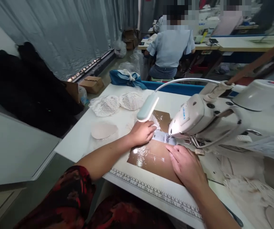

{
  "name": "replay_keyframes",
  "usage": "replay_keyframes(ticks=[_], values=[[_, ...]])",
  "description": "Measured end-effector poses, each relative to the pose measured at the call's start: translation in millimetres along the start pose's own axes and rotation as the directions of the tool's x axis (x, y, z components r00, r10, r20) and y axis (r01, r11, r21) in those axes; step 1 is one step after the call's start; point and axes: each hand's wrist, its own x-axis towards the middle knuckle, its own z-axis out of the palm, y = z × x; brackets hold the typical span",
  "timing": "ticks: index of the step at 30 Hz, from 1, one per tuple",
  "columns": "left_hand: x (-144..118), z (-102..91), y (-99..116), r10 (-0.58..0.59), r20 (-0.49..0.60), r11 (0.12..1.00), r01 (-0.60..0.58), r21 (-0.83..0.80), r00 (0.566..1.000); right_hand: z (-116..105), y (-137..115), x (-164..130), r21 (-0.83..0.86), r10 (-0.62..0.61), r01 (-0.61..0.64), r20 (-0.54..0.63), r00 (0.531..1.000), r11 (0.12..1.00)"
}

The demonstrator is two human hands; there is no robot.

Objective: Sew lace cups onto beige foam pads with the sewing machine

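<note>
My left hand (143, 132) is closed, its fingers curled at the edge of a white lace piece (155, 121) beside the sewing machine's metal plate (160, 137). Part of the lace is hidden behind the fingers. My right hand (186, 163) rests on a brown board (151, 159) covered with shiny clear tape; its fingers stretch towards the plate, and I see nothing held in it. The white sewing machine (189, 111) stands with its lit needle area between and just beyond my hands. A small lamp (148, 107) on a bendable neck hangs above the left hand.
Two white lace cups (105, 105) and a plain beige cup (104, 130) lie on the table's left. A printed ruler (151, 190) runs along the front edge. More lace and beige pieces (253, 190) sit at right. A person (170, 47) sits beyond the table.
</note>
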Motion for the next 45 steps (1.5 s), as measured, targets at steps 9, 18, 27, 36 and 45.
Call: replay_keyframes(ticks=[9, 18, 27, 36, 45], values=[[-77.9, -85.2, -48.2, -0.616, -0.045, 0.783, 0.617, 0.075, 0.787, 4.7, 4.3, -3.0, -0.023, -0.073, 0.072, -0.061, 0.995, 0.997], [-154.1, -87.6, -47.3, -0.514, 0.261, 0.669, 0.572, -0.474, 0.817, 1.7, 0.3, -4.3, 0.073, 0.001, 0.003, -0.047, 0.999, 0.997], [-38.0, -36.8, 36.5, 0.023, 0.319, 0.635, 0.233, -0.737, 0.947, -14.7, -6.2, -8.2, 0.451, -0.062, 0.107, -0.114, 0.992, 0.886], [6.1, -1.7, 30.1, -0.128, 0.178, 0.801, 0.208, -0.562, 0.976, -15.7, -9.5, -3.5, 0.268, 0.013, -0.035, 0.084, 0.996, 0.963], [-8.6, -20.5, 50.1, 0.142, 0.030, 0.971, -0.134, -0.199, 0.989, -13.3, -7.4, -0.3, 0.069, 0.124, -0.135, 0.149, 0.981, 0.988]])
